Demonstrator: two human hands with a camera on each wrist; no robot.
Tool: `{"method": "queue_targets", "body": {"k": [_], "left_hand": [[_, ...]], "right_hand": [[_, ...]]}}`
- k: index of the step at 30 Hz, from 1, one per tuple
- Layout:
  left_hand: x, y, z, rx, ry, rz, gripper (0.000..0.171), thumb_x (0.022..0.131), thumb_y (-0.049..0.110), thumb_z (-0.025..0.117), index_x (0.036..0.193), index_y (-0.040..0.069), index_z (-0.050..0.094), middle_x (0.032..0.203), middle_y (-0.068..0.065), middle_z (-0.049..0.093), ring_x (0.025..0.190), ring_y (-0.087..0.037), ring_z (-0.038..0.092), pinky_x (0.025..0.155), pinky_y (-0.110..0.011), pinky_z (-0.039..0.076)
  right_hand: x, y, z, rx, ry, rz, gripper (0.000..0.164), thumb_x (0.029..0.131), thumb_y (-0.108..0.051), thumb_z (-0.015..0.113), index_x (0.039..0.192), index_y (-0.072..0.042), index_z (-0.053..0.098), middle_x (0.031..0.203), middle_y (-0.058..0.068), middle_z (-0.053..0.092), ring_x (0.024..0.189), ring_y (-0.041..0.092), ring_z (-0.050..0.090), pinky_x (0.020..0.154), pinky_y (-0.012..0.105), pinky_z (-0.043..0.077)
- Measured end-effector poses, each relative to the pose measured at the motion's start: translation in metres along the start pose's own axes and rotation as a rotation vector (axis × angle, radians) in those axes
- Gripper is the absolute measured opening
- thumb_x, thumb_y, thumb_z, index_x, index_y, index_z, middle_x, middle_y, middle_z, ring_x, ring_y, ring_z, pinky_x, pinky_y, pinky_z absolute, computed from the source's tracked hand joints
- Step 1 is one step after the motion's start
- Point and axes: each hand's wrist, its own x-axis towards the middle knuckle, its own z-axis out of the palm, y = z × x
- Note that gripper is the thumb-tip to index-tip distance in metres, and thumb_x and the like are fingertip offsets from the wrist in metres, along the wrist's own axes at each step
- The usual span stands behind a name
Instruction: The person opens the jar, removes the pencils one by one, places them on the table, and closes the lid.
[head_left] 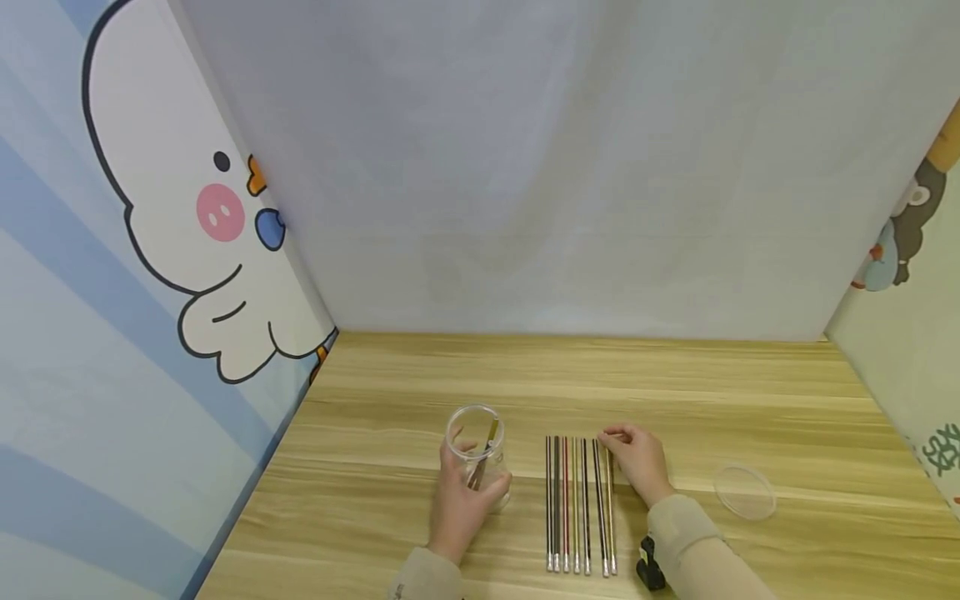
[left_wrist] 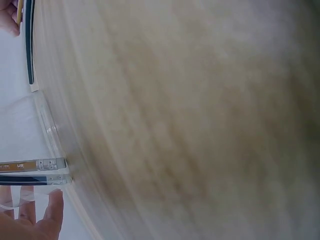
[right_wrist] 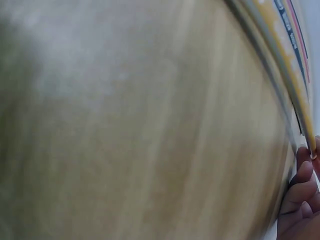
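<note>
My left hand (head_left: 459, 507) grips a clear plastic cup (head_left: 504, 435) from its near side, thumb and fingers spread round the wall. Inside the cup lean two pencils (head_left: 480, 468); in the left wrist view a brown pencil (left_wrist: 25, 165) and a dark pencil (left_wrist: 27, 180) rest with their eraser ends at the base. To the right, a row of several pencils (head_left: 566, 504) lies on the table, silver ends towards me. My right hand (head_left: 637, 460) pinches the far end of the rightmost one, a yellow pencil (head_left: 612, 521); its fingertips also show in the right wrist view.
A clear round lid (head_left: 745, 492) lies flat to the right of my right forearm. A black device (head_left: 649, 567) is at that wrist. The wood-grain table (head_left: 390, 375) meets a pale curtain (head_left: 487, 208) behind and printed panels at both sides.
</note>
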Motion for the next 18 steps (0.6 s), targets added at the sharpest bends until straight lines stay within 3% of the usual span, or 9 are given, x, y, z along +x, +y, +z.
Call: {"method": "queue_targets", "body": {"k": [5, 12, 18], "left_hand": [[0.0001, -0.0001, 0.0, 0.0, -0.001, 0.001, 0.094, 0.073, 0.023, 0.087, 0.148, 0.018, 0.03, 0.135, -0.015, 0.056, 0.114, -0.038, 0.062, 0.09, -0.049, 0.058], [0.0, 0.0005, -0.0005, -0.012, -0.01, -0.016, 0.093, 0.073, 0.023, 0.086, 0.148, 0.018, 0.03, 0.136, -0.015, 0.055, 0.115, -0.038, 0.062, 0.09, -0.045, 0.059], [-0.0007, 0.0015, -0.0019, 0.003, -0.005, 0.002, 0.094, 0.072, 0.022, 0.087, 0.148, 0.019, 0.031, 0.136, -0.014, 0.056, 0.115, -0.037, 0.062, 0.094, -0.052, 0.056]], "right_hand": [[0.0004, 0.0014, 0.0001, -0.04, -0.005, -0.001, 0.029, 0.096, -0.021, 0.065, 0.113, 0.001, 0.069, 0.104, 0.016, 0.072, 0.089, 0.024, 0.065, 0.07, 0.028, 0.05], [-0.0008, -0.0012, 0.0002, -0.096, -0.013, -0.026, 0.028, 0.096, -0.02, 0.065, 0.111, 0.002, 0.07, 0.103, 0.016, 0.072, 0.094, 0.028, 0.067, 0.082, 0.044, 0.055], [-0.0004, -0.0005, -0.0002, -0.135, -0.033, -0.039, 0.026, 0.095, -0.02, 0.065, 0.11, 0.001, 0.071, 0.105, 0.017, 0.072, 0.098, 0.031, 0.066, 0.086, 0.048, 0.055]]}}
